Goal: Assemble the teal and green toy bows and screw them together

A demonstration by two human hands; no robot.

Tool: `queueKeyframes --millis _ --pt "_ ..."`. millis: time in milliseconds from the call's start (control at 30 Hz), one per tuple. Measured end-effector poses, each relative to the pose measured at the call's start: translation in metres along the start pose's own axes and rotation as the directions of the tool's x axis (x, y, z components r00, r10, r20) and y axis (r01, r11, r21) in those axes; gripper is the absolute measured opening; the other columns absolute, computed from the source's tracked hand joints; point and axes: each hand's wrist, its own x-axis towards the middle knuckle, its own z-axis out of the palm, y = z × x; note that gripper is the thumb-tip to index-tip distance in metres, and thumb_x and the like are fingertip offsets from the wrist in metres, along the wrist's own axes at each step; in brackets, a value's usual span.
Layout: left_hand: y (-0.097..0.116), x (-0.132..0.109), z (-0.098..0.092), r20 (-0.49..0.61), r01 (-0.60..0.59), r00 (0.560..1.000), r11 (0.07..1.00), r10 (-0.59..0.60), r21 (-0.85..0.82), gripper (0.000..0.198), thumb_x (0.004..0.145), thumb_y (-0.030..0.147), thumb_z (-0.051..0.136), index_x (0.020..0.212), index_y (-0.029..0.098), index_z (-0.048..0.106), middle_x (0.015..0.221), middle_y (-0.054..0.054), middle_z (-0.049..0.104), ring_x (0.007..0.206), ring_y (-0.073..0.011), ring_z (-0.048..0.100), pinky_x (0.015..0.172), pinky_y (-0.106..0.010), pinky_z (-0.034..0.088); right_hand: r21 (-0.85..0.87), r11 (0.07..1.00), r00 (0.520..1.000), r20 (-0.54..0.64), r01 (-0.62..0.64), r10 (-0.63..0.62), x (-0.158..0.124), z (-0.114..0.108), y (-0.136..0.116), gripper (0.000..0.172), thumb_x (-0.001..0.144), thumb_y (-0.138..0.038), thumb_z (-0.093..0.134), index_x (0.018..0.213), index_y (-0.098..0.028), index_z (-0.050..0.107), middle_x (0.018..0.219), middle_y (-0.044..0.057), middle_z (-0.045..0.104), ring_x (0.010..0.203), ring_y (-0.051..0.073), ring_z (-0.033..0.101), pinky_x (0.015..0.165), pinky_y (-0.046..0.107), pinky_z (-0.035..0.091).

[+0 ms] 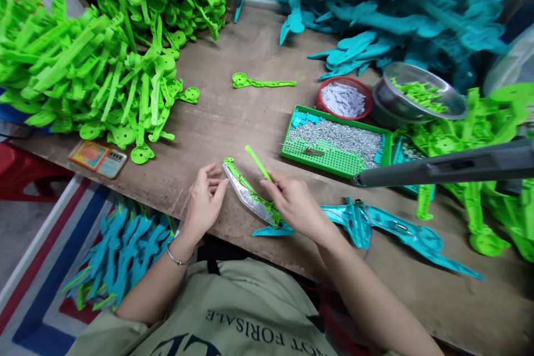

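Observation:
My left hand (205, 196) pinches the near end of a green-and-clear plastic blade piece (246, 193) that lies slanted on the wooden bench (225, 117). My right hand (294, 203) grips the other end of that piece together with a thin green stick (257, 162) that points up and away. A teal plastic part (273, 230) lies under my right hand. Both hands are closed on the assembly.
Heaps of green parts (83, 72) fill the left, teal parts (384, 5) the back right. A green tray of small metal pieces (337, 142), a red basket (344, 99), a steel bowl (417, 97), a phone (98, 158) and a lone green part (261, 82) sit on the bench.

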Motion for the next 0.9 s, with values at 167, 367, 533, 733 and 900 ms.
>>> queueKeyframes --millis 167,367,533,733,900 --pt "-0.009 0.008 0.014 0.049 0.046 0.998 0.989 -0.040 -0.137 0.051 0.086 0.031 0.068 0.132 0.018 0.052 0.122 -0.013 0.068 0.088 -0.0164 0.073 0.078 -0.032 0.063 -0.059 0.998 0.986 0.167 -0.013 0.023 0.016 0.014 0.003 0.025 0.099 -0.021 0.046 0.105 -0.020 0.069 0.079 0.003 0.072 0.066 0.017 0.061 0.066 0.027 0.038" --pt "0.000 0.009 0.014 0.059 -0.118 0.992 0.984 0.111 0.133 0.036 0.090 0.030 0.064 0.124 0.019 0.066 0.105 -0.006 0.066 0.075 -0.0127 0.070 0.071 -0.026 0.062 -0.074 0.997 0.982 0.184 -0.028 0.041 0.018 0.015 0.004 0.029 0.099 -0.022 0.046 0.115 -0.021 0.070 0.091 0.007 0.078 0.078 0.022 0.070 0.068 0.028 0.041" --pt "0.000 0.007 0.017 0.058 -0.182 0.983 0.964 0.174 0.195 0.041 0.092 0.031 0.062 0.132 0.021 0.061 0.104 -0.005 0.065 0.076 -0.0124 0.068 0.067 -0.024 0.059 -0.109 0.993 0.980 0.187 -0.046 0.066 0.018 0.017 0.003 0.029 0.099 -0.023 0.047 0.117 -0.021 0.070 0.099 0.009 0.079 0.086 0.025 0.073 0.071 0.029 0.042" --pt "0.007 0.005 0.017 0.139 -0.259 0.966 0.800 0.219 0.541 0.038 0.097 0.033 0.055 0.131 0.017 0.063 0.101 -0.009 0.063 0.092 -0.0223 0.066 0.088 -0.036 0.056 -0.105 0.994 0.982 0.189 -0.007 0.027 0.020 0.017 0.005 0.027 0.101 -0.026 0.045 0.114 -0.022 0.069 0.098 0.008 0.077 0.088 0.023 0.071 0.072 0.029 0.043" --pt "0.011 0.005 0.013 0.145 -0.241 0.970 0.737 0.193 0.631 0.038 0.100 0.031 0.046 0.131 0.018 0.065 0.101 -0.010 0.063 0.095 -0.0235 0.064 0.089 -0.036 0.053 -0.272 0.962 0.995 0.100 0.013 0.015 0.018 0.024 0.004 0.030 0.100 -0.019 0.042 0.120 -0.013 0.064 0.096 0.013 0.067 0.080 0.021 0.063 0.071 0.031 0.044"
